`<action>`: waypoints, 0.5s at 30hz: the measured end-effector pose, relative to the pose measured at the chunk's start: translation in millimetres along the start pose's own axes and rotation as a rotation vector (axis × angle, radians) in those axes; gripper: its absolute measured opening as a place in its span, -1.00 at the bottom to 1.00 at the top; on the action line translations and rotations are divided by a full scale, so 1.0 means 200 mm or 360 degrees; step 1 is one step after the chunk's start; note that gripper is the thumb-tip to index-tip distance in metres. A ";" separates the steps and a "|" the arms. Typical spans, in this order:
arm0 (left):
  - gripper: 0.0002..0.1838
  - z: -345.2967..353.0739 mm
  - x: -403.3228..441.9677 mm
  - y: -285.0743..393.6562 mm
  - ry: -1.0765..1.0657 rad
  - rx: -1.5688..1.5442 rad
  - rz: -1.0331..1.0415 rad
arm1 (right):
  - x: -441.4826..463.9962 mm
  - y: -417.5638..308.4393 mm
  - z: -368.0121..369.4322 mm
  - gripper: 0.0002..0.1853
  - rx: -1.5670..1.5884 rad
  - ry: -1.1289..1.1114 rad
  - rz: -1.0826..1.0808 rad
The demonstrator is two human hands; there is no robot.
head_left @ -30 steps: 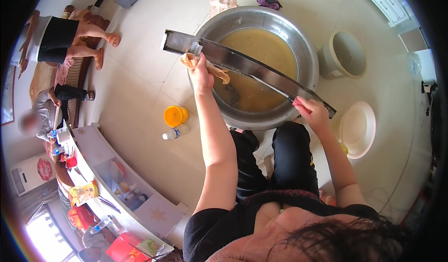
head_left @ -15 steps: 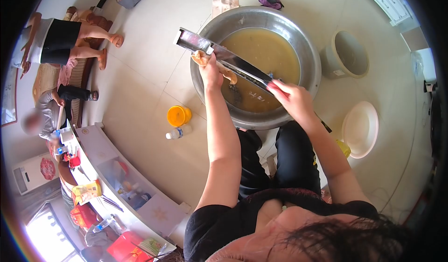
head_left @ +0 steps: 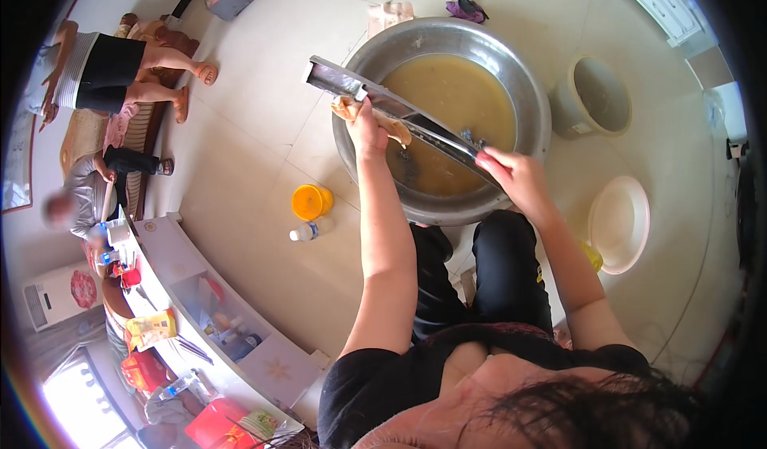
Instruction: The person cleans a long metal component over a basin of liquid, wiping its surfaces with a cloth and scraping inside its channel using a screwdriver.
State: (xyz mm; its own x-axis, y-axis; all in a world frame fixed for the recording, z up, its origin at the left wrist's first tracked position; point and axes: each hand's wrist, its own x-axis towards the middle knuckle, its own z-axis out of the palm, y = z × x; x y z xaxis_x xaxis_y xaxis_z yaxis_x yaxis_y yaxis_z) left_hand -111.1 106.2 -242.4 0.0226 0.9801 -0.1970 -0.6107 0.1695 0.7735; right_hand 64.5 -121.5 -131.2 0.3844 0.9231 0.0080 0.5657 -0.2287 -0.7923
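A long, shiny metal channel-shaped piece (head_left: 410, 114) lies slanted above a large metal basin (head_left: 529, 121) of cloudy brownish water. My left hand (head_left: 367, 132) is closed round its upper left part, with a tan cloth (head_left: 345, 108) bunched against the piece and drooping over the basin. Farther down the piece, the fingers of my right hand (head_left: 515, 179) are wrapped round its lower right part; my hand and forearm hide that end. Something small and dark blue (head_left: 471, 139) shows in the basin near my right fingers.
To the basin's right stand a grey bucket (head_left: 566, 101) and a pale oval tub (head_left: 619, 225). On the left are a yellow container (head_left: 311, 202), a plastic bottle (head_left: 310, 230) and a long cluttered counter (head_left: 272, 363). One person stands (head_left: 104, 71) and another sits (head_left: 86, 189) at far left.
The metal piece and both hands have shifted slightly right and down in view. My right hand has slid a little towards the lower end. Floor objects shift slightly as the camera moves.
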 end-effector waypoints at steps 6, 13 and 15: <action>-0.71 0.03 -0.02 0.01 -0.0103 -0.0092 -0.0018 | -0.06 0.06 0.17 -0.80 0.0081 0.0323 -0.0165; -0.71 0.06 -0.06 0.04 -0.0114 -0.0120 -0.0030 | -0.08 -0.02 0.20 -0.78 -0.0316 0.0464 -0.0295; -0.71 0.06 -0.05 0.03 -0.0076 -0.0145 -0.0040 | -0.09 0.03 0.21 -0.78 -0.0097 0.0461 -0.0327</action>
State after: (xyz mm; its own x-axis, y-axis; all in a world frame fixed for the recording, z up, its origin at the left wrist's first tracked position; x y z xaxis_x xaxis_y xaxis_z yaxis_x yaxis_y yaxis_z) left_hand -104.9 97.6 -229.0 0.0749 0.9799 -0.1850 -0.6787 0.1860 0.7104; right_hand 30.5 -126.0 -160.9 0.4440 0.8278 0.3428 0.6916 -0.0734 -0.7186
